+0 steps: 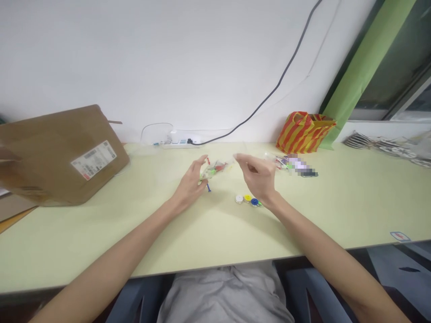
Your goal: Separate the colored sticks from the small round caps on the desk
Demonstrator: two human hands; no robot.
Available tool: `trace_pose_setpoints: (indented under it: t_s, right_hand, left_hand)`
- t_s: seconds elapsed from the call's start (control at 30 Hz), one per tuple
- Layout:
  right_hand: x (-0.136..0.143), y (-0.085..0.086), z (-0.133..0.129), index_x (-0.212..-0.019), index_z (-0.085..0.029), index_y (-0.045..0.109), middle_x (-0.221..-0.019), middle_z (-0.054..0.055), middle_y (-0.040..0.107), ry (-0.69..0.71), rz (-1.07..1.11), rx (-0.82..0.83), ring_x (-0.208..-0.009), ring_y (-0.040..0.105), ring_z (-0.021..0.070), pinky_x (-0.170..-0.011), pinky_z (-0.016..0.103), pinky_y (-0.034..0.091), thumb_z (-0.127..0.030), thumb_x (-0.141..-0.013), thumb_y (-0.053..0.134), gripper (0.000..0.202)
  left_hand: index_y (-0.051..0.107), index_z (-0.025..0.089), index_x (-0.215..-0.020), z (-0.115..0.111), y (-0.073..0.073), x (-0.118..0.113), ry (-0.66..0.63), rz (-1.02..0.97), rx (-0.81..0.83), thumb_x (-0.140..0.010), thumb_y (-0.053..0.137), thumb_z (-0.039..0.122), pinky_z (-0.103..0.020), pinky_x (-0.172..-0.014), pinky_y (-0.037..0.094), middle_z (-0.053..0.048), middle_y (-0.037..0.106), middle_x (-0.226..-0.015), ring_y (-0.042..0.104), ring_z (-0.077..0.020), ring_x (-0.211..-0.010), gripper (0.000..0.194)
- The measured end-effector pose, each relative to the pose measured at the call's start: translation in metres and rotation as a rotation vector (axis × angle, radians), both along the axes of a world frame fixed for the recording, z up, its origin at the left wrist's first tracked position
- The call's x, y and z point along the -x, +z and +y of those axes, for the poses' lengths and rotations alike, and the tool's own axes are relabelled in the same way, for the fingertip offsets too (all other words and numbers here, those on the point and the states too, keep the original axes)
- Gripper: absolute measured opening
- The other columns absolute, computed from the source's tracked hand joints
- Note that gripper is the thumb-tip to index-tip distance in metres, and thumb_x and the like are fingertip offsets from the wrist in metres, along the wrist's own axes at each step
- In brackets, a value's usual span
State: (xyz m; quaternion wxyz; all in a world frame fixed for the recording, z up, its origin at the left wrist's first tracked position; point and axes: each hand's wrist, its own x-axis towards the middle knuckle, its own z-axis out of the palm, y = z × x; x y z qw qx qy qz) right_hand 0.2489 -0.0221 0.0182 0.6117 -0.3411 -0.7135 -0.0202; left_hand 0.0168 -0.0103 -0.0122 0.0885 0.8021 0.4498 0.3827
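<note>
A clear plastic bag (pixel 218 168) with small red and green plastic parts in it is between my two hands, just above the table. My left hand (pixel 191 185) grips the bag's left side between thumb and fingers. My right hand (pixel 260 176) is closed in a pinch at the bag's right edge, its fingertips partly blurred. A small red piece (pixel 208 160) shows by my left fingertips, and a blue peg-like piece (pixel 209 187) sticks out below my left thumb. White (pixel 239 199), yellow (pixel 247 198) and blue (pixel 255 202) round pieces lie near my right wrist, with a green one partly hidden.
A cardboard box (pixel 67 157) stands at the left. Along the wall is a power strip (pixel 182 140) with a black cable (pixel 262 104). To the right are another bag of parts (pixel 281 162), a phone (pixel 308 171) and a striped bag (pixel 299 134).
</note>
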Motion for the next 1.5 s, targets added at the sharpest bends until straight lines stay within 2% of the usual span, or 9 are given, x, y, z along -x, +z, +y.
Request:
trace_pose_setpoints:
  t_s: [0.17, 0.27, 0.47, 0.6, 0.8, 0.97, 1.17, 1.3, 1.5]
  right_hand:
    - [0.006, 0.010, -0.006, -0.099, -0.023, 0.067, -0.092, 0.006, 0.072, 0.272, 0.180, 0.222, -0.086, 0.068, 0.0194, -0.073, 0.031, 0.054, -0.044, -0.099, 0.056, 0.024]
    - [0.007, 0.013, -0.002, -0.096, -0.023, 0.064, -0.102, 0.007, 0.073, 0.518, 0.337, 0.389, -0.098, 0.068, 0.0220, -0.079, 0.034, 0.057, -0.049, -0.093, 0.063, 0.026]
    - [0.014, -0.001, 0.008, -0.095, -0.024, 0.061, -0.113, 0.008, 0.073, 0.836, 0.542, 0.687, -0.101, 0.068, 0.0243, -0.076, 0.036, 0.058, -0.048, -0.081, 0.075, 0.031]
    - [0.017, -0.010, 0.011, -0.095, -0.023, 0.065, -0.114, 0.007, 0.072, 0.794, 0.564, 0.747, -0.099, 0.067, 0.0224, -0.075, 0.034, 0.057, -0.038, -0.078, 0.074, 0.024]
    - [0.000, -0.011, 0.023, -0.095, -0.022, 0.067, -0.111, 0.006, 0.069, 0.576, 0.525, 0.699, -0.089, 0.066, 0.0170, -0.070, 0.027, 0.052, -0.037, -0.084, 0.060, 0.020]
    - [-0.004, -0.010, 0.024, -0.118, -0.023, 0.064, -0.106, 0.007, 0.070, 0.558, 0.392, 0.796, -0.084, 0.066, 0.0165, -0.070, 0.029, 0.053, -0.048, -0.084, 0.067, 0.042]
    - [0.005, -0.006, 0.015, -0.090, -0.016, 0.073, -0.077, 0.005, 0.069, 0.497, 0.215, 0.792, -0.071, 0.062, 0.0157, -0.063, 0.028, 0.049, -0.049, -0.077, 0.077, 0.036]
    - [0.007, -0.008, 0.015, -0.091, -0.016, 0.074, -0.075, 0.005, 0.069, 0.522, 0.179, 0.779, -0.069, 0.061, 0.0152, -0.062, 0.028, 0.048, -0.049, -0.080, 0.073, 0.035]
    - [0.007, -0.013, 0.016, -0.099, -0.016, 0.073, -0.062, -0.002, 0.059, 0.579, 0.127, 0.750, -0.057, 0.052, 0.0118, -0.058, 0.027, 0.046, -0.045, -0.083, 0.070, 0.033]
  left_hand:
    - [0.025, 0.028, -0.158, 0.000, 0.000, 0.000, -0.249, -0.101, 0.113, -0.079, 0.052, 0.011, -0.051, -0.117, 0.034, -0.011, 0.042, -0.156, 0.038, -0.0308, -0.146, 0.085]
    - [0.032, 0.028, -0.155, 0.006, 0.000, 0.000, -0.378, -0.309, 0.239, -0.080, 0.058, 0.019, -0.053, -0.115, 0.035, -0.011, 0.050, -0.150, 0.045, -0.0323, -0.140, 0.080]
    - [0.047, 0.023, -0.145, 0.003, 0.011, -0.002, -0.620, -0.704, 0.749, -0.093, 0.051, 0.064, -0.048, -0.092, 0.051, -0.015, 0.071, -0.118, 0.069, -0.0306, -0.104, 0.066]
    - [0.059, 0.021, -0.129, -0.006, 0.011, -0.008, -0.476, -0.599, 0.668, -0.084, 0.075, 0.049, -0.033, -0.074, 0.052, -0.006, 0.073, -0.090, 0.069, -0.0211, -0.082, 0.056]
    - [0.065, 0.017, -0.092, -0.005, 0.004, -0.011, -0.382, -0.550, 0.681, -0.084, 0.073, 0.049, -0.032, -0.068, 0.053, -0.008, 0.074, -0.083, 0.069, -0.0199, -0.073, 0.034]
    - [0.067, 0.018, -0.099, -0.004, 0.003, -0.009, -0.328, -0.620, 0.639, -0.084, 0.073, 0.053, -0.036, -0.075, 0.056, -0.013, 0.077, -0.103, 0.074, -0.0251, -0.088, 0.039]
    - [0.073, 0.015, -0.104, -0.001, 0.004, -0.005, -0.300, -0.685, 0.613, -0.089, 0.064, 0.060, -0.035, -0.075, 0.057, -0.018, 0.076, -0.111, 0.073, -0.0289, -0.097, 0.049]
    - [0.075, 0.014, -0.108, 0.000, 0.004, -0.004, -0.295, -0.707, 0.579, -0.091, 0.060, 0.061, -0.036, -0.078, 0.057, -0.018, 0.074, -0.116, 0.072, -0.0294, -0.100, 0.052]
    - [0.070, 0.015, -0.113, 0.002, 0.008, 0.001, -0.234, -0.733, 0.465, -0.087, 0.070, 0.052, -0.034, -0.072, 0.056, -0.014, 0.078, -0.093, 0.073, -0.0223, -0.079, 0.046]
